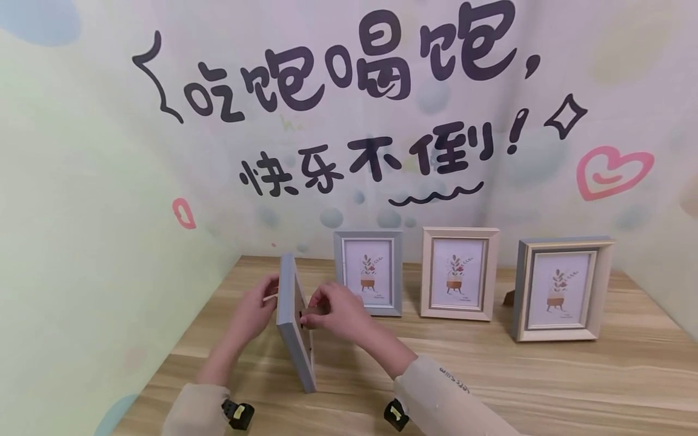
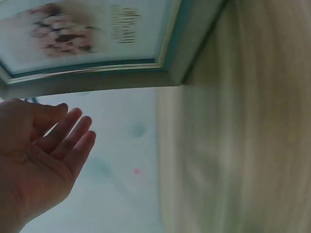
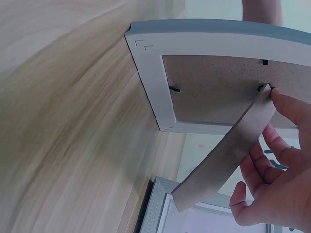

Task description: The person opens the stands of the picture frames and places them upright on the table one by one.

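A grey-blue picture frame [image 1: 299,351] stands upright on its edge on the table, its brown backing board [image 3: 214,90] turned to the right. My right hand [image 1: 340,312] pinches the stand leg [image 3: 228,150] on that back, near its hinge, and the leg sticks out from the board. On the picture side is my left hand [image 2: 46,155], its fingers loosely bent beside the frame's edge and nothing seen between them. Whether a left fingertip touches the frame I cannot tell. The picture [image 2: 63,36] shows pink flowers and lines of text.
Behind, along the wooden table [image 1: 436,375], stand a blue-grey frame [image 1: 396,275], a cream frame [image 1: 493,272] and a cream frame with grey sides [image 1: 605,290], all with plant pictures. A printed cloth wall [image 1: 305,224] rises close behind them.
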Available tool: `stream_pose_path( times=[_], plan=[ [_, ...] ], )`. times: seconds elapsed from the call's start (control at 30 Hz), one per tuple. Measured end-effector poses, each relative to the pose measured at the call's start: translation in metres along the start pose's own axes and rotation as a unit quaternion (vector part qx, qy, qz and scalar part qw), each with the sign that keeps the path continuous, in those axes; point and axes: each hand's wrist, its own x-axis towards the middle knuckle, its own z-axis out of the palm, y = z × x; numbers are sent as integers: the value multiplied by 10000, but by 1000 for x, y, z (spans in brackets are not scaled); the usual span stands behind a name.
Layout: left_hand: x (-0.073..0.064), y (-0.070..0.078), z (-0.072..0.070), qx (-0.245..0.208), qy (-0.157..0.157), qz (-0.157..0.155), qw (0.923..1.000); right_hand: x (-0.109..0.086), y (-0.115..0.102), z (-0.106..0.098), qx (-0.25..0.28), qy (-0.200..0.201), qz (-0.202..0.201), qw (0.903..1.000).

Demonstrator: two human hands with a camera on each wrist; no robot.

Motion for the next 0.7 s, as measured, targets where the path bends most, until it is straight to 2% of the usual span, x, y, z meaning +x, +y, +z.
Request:
stream_pose_path(
  times=[0.13,0.33,0.5,0.7],
  plan=[
    [4,-9,9,-185,-389,-81,9990,-1,1,0,58,14,-11,10000],
    [6,-13,17,-400,-682,38,9969,-3,2,-1,122,54,-86,9999],
    [9,-17,21,-486,-548,-42,9973,-3,4,-1,123,84,-117,9998],
    [12,-19,27,-407,-127,-124,9990,-4,6,-3,258,55,-60,9996]
  ],
)
